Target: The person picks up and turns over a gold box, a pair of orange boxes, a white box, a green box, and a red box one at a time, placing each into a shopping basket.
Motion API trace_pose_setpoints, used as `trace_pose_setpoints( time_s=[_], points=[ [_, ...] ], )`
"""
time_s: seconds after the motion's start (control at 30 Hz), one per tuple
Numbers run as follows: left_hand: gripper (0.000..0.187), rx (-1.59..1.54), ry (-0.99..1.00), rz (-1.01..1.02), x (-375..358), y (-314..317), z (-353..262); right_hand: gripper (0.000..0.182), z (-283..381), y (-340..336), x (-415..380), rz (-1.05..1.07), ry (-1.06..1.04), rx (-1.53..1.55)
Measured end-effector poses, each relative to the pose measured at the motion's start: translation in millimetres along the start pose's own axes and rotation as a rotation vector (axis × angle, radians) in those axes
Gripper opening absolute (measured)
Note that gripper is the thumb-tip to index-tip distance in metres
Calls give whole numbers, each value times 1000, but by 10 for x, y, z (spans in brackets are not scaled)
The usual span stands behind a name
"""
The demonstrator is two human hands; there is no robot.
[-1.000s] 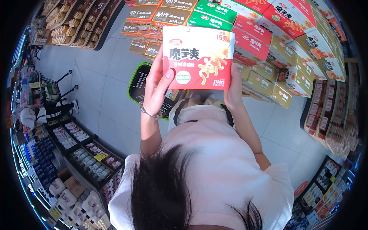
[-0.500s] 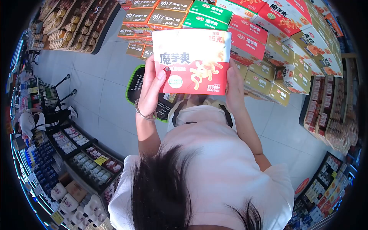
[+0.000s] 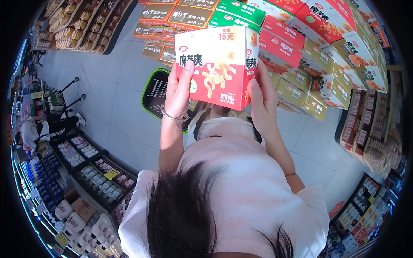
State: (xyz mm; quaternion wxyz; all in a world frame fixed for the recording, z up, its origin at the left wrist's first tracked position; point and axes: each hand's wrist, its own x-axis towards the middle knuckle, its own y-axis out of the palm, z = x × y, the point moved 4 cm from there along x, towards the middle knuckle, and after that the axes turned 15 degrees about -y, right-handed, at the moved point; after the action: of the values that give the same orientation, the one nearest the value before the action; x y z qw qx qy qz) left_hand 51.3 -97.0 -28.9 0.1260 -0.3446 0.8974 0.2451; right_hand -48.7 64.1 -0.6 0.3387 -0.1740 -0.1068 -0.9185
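Note:
Between my two hands is a red and white snack box [image 3: 215, 71], printed with yellow snack pieces and Chinese lettering. Its front faces me at an angle, and its right side panel shows. My left hand [image 3: 180, 88] grips the box's left edge, thumb on the front face. On the right side, my right hand [image 3: 263, 101] holds the box with the thumb against the side panel. Fingers of both hands are partly hidden behind the box. Below and behind it, a black shopping basket with a green rim [image 3: 148, 92] is partly covered by my left arm.
Stacked snack cartons [image 3: 318, 60] in red, green, brown and gold stand ahead and to the right. A shopping cart [image 3: 53, 101] and a crouching person [image 3: 36, 133] are at left. Shelves of goods [image 3: 101, 178] line the lower left, with more racks [image 3: 365, 120] at right.
The box has turned so that its right side panel now shows. My right thumb has shifted onto that panel, and my left thumb sits higher on the front.

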Motion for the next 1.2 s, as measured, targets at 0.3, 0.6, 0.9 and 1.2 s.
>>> trace_pose_setpoints(
  time_s=[0.3,0.6,0.9,1.2],
  points=[
    [46,-131,-123,35,149,-40,157,51,37,-28,28,43,-71,-20],
    [52,-169,-181,-3,215,-32,231,50,29,-46,49,82,-80,-72],
    [51,-138,-186,18,274,-57,237,51,21,-24,92,75,-145,-57],
    [48,-257,-212,104,335,-87,319,55,14,23,107,124,-203,-20]
  ],
)
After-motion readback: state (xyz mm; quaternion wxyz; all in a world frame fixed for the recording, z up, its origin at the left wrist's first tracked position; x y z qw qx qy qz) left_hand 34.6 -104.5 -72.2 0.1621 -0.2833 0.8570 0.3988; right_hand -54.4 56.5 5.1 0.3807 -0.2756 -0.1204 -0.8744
